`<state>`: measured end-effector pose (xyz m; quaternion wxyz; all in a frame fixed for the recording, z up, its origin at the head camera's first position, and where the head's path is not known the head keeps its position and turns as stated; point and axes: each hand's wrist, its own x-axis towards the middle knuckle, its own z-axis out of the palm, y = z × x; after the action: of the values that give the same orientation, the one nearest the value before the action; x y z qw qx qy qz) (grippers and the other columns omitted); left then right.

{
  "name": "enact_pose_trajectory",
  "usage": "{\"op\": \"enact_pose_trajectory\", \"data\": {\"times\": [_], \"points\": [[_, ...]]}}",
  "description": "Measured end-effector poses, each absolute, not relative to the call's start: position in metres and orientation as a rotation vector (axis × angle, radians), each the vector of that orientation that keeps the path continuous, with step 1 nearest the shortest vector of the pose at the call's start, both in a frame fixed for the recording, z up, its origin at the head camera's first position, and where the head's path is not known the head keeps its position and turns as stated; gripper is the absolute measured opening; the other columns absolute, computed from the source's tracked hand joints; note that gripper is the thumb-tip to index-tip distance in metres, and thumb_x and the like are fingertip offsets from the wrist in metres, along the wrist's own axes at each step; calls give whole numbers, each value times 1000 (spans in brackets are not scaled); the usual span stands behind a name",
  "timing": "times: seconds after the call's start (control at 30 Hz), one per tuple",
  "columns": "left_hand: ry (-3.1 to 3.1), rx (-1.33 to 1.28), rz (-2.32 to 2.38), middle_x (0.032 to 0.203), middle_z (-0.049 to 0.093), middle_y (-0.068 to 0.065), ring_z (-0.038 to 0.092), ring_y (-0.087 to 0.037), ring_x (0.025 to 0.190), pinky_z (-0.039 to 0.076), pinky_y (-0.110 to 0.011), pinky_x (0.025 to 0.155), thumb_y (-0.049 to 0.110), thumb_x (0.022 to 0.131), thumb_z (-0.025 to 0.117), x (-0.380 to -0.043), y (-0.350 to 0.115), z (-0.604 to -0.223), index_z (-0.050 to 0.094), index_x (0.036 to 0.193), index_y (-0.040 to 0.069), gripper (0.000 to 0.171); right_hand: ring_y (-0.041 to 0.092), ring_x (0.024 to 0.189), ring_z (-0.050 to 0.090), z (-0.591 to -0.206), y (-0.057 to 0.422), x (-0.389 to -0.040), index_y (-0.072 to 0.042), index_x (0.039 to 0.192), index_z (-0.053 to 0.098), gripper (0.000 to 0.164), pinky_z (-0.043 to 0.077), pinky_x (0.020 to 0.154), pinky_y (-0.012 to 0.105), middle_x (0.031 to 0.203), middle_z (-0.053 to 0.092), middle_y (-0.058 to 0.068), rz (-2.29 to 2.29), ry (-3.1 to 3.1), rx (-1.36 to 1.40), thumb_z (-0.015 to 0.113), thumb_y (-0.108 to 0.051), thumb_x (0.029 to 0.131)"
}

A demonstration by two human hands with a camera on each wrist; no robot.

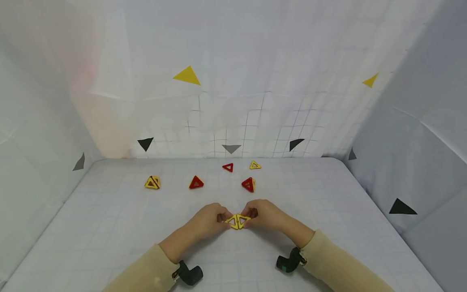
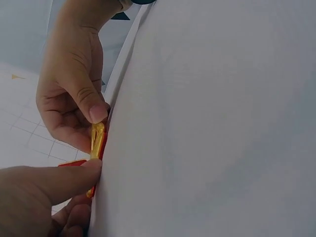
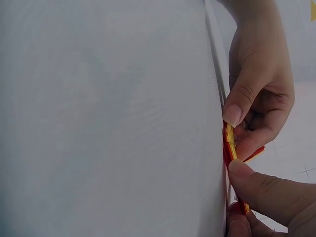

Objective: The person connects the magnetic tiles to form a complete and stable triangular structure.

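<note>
Two yellow triangular magnetic tiles (image 1: 238, 225) lie edge to edge low over the table, in front of me. My left hand (image 1: 211, 219) pinches the outer corner of the left tile between thumb and fingers. On the other side my right hand (image 1: 268, 215) pinches the right tile in the same way. Seen edge-on in the left wrist view, the pair of tiles (image 2: 97, 140) has a yellow face and a red one. Fingertips cover the tiles' outer corners.
Beyond the hands sit a red-and-yellow tile piece (image 1: 249, 185), a red triangular piece (image 1: 196, 182) and a yellow one (image 1: 152, 182). Farther back lie a red triangle tile (image 1: 231, 167) and a yellow triangle tile (image 1: 255, 167). White sheeting (image 1: 233, 117) rises behind the white table (image 1: 109, 227).
</note>
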<state>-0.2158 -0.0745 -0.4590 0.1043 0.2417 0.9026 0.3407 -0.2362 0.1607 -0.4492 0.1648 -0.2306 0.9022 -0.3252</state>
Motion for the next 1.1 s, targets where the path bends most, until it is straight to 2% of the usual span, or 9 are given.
{"op": "enact_pose_trajectory", "data": {"times": [0.67,1.1], "points": [[2673,695,1019,82,59,11,54,-7,77,48,-26,72,19,85,81,-217,-73,-461,78,104,13,20,12,78,59,-450,163,-238,-16,94,72,19,52,71,26,83,66,-10,-952,2550,-702,86,-16,80],[2672,728,1030,81,59,12,54,-7,77,47,-25,71,20,86,80,-218,-76,-465,75,104,15,19,11,77,59,-452,163,-237,-17,93,71,19,51,69,26,83,65,-11,-958,2555,-708,85,-15,81]]}}
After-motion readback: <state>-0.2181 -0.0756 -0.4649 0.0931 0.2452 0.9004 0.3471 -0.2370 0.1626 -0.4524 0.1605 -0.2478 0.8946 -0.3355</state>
